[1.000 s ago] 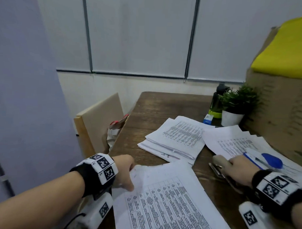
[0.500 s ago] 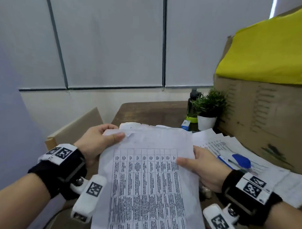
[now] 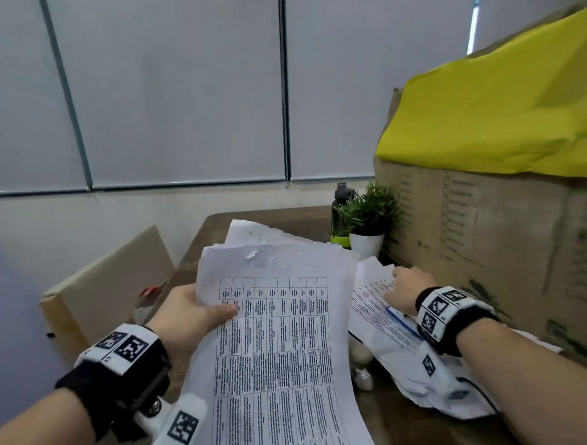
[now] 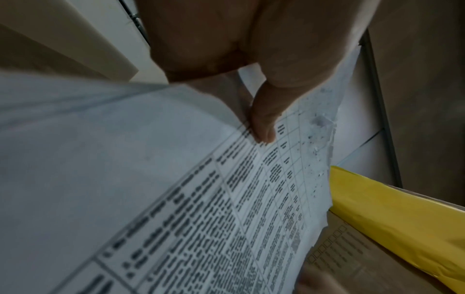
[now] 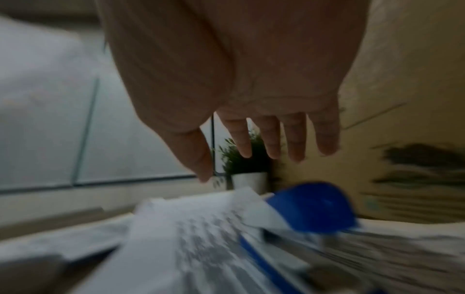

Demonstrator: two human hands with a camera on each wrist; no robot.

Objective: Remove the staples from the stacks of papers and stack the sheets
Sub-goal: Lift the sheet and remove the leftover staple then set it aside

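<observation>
Head view, held sheaf: the printed sheaf (image 3: 281,348) was up off the desk (image 3: 408,426), in front of the person and left of the loose pile.
Left-hand grip: the left hand (image 3: 185,315) pinched the sheaf at its left edge, high up, thumb (image 4: 264,127) flat across the printed table and the fingers hidden behind the paper.
Feel, as I judged it: light, thin and limp; the bottom curved away under its own weight, so it would flop and slide sheet on sheet if held loosely.
Where to hold: near an edge with thumb on top and fingers under, as it was; the top margin looked torn and pocked, a poor place to pull.
Long axis: it ran from the person's lap away toward the window blinds (image 3: 174,85), the torn top edge farthest and highest.
Facing: print side up toward the person, header rows at the far end.
Loose pile: more printed sheets (image 3: 382,312) lay fanned on the desk to the right, against the cardboard box (image 3: 484,235).
Right hand: the right hand (image 3: 408,286) hovered over that pile, fingers (image 5: 297,143) straight and spread, holding nothing; whether they touched paper I could not tell.
Blue tool: a blue-topped tool (image 5: 317,206) sat on the pile below that hand, blurred.
Backdrop: a potted plant (image 3: 367,218) stood beyond.
</observation>
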